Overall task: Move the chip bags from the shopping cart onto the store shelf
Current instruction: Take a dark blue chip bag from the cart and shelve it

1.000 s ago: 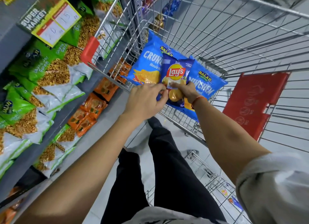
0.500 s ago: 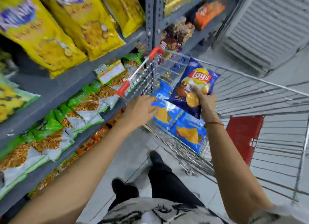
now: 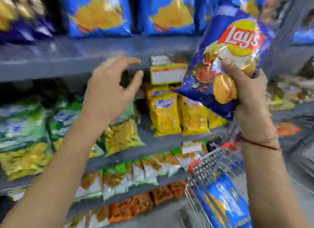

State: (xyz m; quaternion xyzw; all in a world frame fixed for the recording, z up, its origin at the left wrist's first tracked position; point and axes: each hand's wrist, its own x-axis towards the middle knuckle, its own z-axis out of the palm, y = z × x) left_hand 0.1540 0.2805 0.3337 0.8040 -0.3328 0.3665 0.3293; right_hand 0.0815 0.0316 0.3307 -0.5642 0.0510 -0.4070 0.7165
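Lays bag (image 3: 226,64) up at shelf (image 3: 102,47) height, pinched low in the right hand (image 3: 249,98). Left hand (image 3: 110,91) open, empty, near the shelf edge. Probably light, puffy, crinkly and slick; chips fragile. Best held by the edges, not squeezed. More bags in the cart (image 3: 207,163).

Both bare forearms reach up and forward. The left hand (image 3: 110,90) is raised with its back toward the camera, fingers (image 3: 134,62) spread and curled, gripping nothing. The right hand (image 3: 249,91) is higher, clenched around the lower part of a chip bag (image 3: 226,57), a thin red thread (image 3: 258,143) tied around its wrist.
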